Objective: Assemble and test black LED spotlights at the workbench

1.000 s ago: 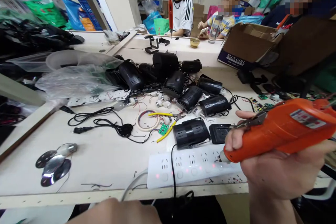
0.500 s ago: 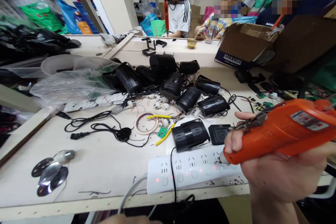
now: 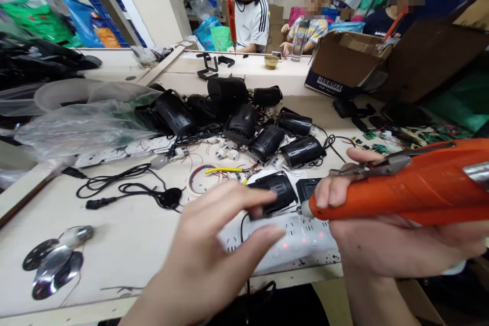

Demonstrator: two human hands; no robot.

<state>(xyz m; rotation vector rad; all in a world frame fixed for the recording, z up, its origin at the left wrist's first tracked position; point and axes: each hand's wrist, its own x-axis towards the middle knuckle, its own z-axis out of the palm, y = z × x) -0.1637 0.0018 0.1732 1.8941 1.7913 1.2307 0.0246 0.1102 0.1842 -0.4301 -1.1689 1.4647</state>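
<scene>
My right hand (image 3: 382,244) is wrapped round an orange electric screwdriver (image 3: 385,188), its tip pointing left over a white power strip (image 3: 278,260) with red lights. My left hand (image 3: 214,239) reaches over the bench with thumb and forefinger apart, and nothing shows between them. Just beyond its fingertips lies a black slotted cylindrical housing (image 3: 282,191), partly hidden by the hand. A flat black square part (image 3: 305,188) sits beside the housing, near the screwdriver's tip. Yellow-handled pliers (image 3: 225,169) lie behind my left hand, partly covered.
Several more black housings (image 3: 267,142) are heaped mid-bench beside clear plastic bags (image 3: 84,122). Black power cords (image 3: 133,188) and shiny metal discs (image 3: 57,265) lie at left. A cardboard box (image 3: 344,66) stands at back right. People sit across the bench; another orange screwdriver (image 3: 231,18) hangs there.
My left hand has risen from the bottom edge to beside the black housing. The screwdriver has shifted left and lies more level. The view has turned slightly right.
</scene>
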